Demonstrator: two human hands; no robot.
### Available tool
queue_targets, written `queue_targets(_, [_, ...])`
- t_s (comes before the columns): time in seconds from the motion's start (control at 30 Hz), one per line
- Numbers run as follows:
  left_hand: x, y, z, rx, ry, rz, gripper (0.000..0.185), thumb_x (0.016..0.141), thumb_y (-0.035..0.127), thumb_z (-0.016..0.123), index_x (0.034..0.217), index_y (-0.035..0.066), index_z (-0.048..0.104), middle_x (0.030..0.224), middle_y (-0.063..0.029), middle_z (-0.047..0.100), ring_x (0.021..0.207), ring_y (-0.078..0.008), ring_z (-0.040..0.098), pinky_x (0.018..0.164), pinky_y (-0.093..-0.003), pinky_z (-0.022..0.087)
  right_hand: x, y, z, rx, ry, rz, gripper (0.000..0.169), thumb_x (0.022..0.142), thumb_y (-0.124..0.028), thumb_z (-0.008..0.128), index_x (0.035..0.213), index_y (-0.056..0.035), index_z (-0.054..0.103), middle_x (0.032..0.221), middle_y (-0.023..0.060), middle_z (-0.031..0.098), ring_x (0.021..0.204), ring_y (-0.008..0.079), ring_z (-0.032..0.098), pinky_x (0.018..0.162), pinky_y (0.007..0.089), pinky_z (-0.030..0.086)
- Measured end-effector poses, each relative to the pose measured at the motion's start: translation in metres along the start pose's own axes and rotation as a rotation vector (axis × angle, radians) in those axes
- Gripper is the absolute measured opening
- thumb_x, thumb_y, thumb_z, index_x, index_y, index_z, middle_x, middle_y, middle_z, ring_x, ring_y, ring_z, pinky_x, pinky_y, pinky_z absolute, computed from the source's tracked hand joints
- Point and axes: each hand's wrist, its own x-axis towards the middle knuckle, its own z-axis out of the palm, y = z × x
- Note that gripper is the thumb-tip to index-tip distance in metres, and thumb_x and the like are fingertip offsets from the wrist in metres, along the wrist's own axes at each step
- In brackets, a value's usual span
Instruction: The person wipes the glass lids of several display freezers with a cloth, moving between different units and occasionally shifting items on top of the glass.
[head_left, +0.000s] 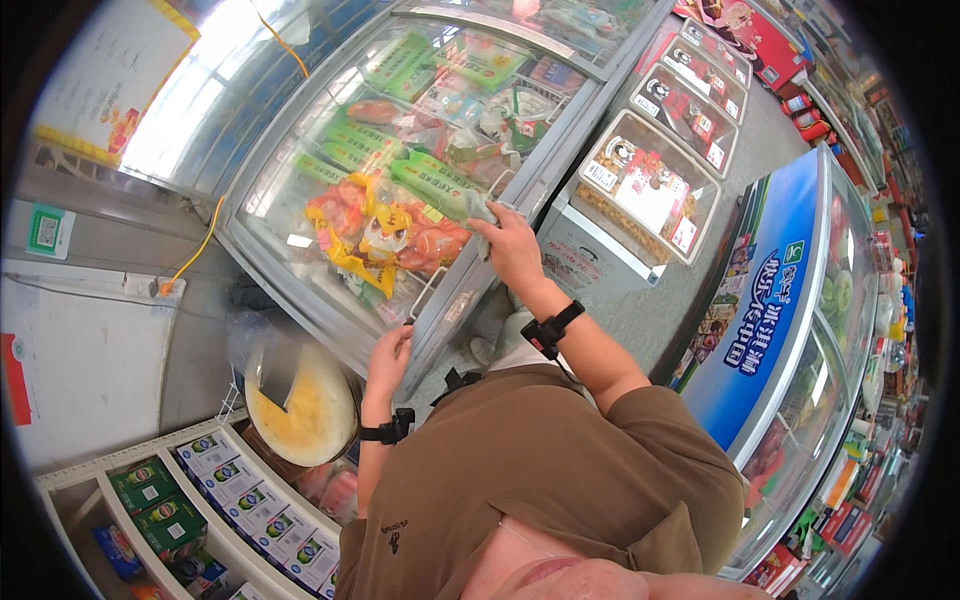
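Note:
A grey cloth (484, 210) lies under the fingers of my right hand (510, 244), which presses it on the glass lid near the front edge of a chest freezer (517, 187). At the freezer's near corner, my left hand (391, 356) has its fingertips against the front rim, close to a small white wire handle (429, 292). Whether its fingers grip anything there is hard to see. Beneath the glass are a yellow bag of frozen food (386, 232), green packets (435, 180) and other bagged goods.
Clear tubs of packaged snacks (649, 187) stand in a row right of the freezer. A blue-sided display freezer (765, 300) is further right. At lower left are a round yellowish lid or board (304, 405) and shelves of boxes (255, 495). An orange cable (199, 251) runs to a wall socket.

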Motion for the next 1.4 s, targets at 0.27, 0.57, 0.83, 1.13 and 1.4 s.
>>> queue_targets(0.27, [0.026, 0.014, 0.014, -0.022, -0.035, 0.088, 0.027, 0.090, 0.002, 0.060, 0.116, 0.001, 0.064, 0.108, -0.0147, 0.068, 0.099, -0.0274, 0.065, 0.089, -0.0356, 0.050, -0.044, 0.018, 0.012, 0.006, -0.278, -0.017, 0.033, 0.074, -0.019, 0.071, 0.106, -0.0146, 0.071, 0.131, 0.0137, 0.056, 0.124, 0.0343, 0.049, 0.101, 0.0485, 0.041])
queue_targets(0.57, [0.036, 0.019, 0.023, -0.017, -0.024, 0.066, 0.027, 0.089, 0.003, 0.061, 0.116, 0.002, 0.064, 0.107, -0.0145, 0.067, 0.098, -0.0283, 0.065, 0.088, -0.0366, 0.050, -0.021, 0.060, 0.025, 0.073, -0.210, -0.025, 0.021, 0.075, -0.017, 0.071, 0.095, -0.0101, 0.068, 0.122, 0.0103, 0.060, 0.117, 0.0316, 0.053, 0.099, 0.0447, 0.043])
queue_targets(0.83, [0.048, 0.025, 0.029, -0.040, 0.039, -0.013, 0.027, 0.090, 0.003, 0.060, 0.117, 0.002, 0.064, 0.106, -0.0150, 0.067, 0.097, -0.0277, 0.065, 0.087, -0.0356, 0.051, 0.035, 0.128, 0.018, -0.109, -0.138, 0.065, 0.016, 0.073, -0.017, 0.070, 0.087, -0.0075, 0.068, 0.117, 0.0124, 0.062, 0.116, 0.0341, 0.053, 0.099, 0.0469, 0.042])
queue_targets(1.13, [0.085, 0.045, 0.048, -0.122, 0.095, -0.093, 0.026, 0.091, 0.002, 0.059, 0.117, 0.001, 0.064, 0.106, -0.0145, 0.067, 0.095, -0.0264, 0.067, 0.086, -0.0339, 0.052, 0.084, 0.147, 0.018, -0.363, -0.623, 0.113, 0.020, 0.073, -0.024, 0.070, 0.088, -0.0111, 0.072, 0.100, 0.0117, 0.062, 0.104, 0.0320, 0.059, 0.087, 0.0462, 0.048])
queue_targets(1.4, [0.120, 0.066, 0.070, -0.067, 0.117, -0.032, 0.029, 0.089, -0.001, 0.060, 0.117, 0.002, 0.063, 0.115, -0.0151, 0.064, 0.108, -0.0267, 0.063, 0.090, -0.0347, 0.051, 0.093, 0.139, 0.053, 0.437, -1.173, -0.123, 0.023, 0.077, -0.025, 0.075, 0.096, -0.0120, 0.072, 0.106, 0.0158, 0.060, 0.107, 0.0363, 0.057, 0.093, 0.0446, 0.047])
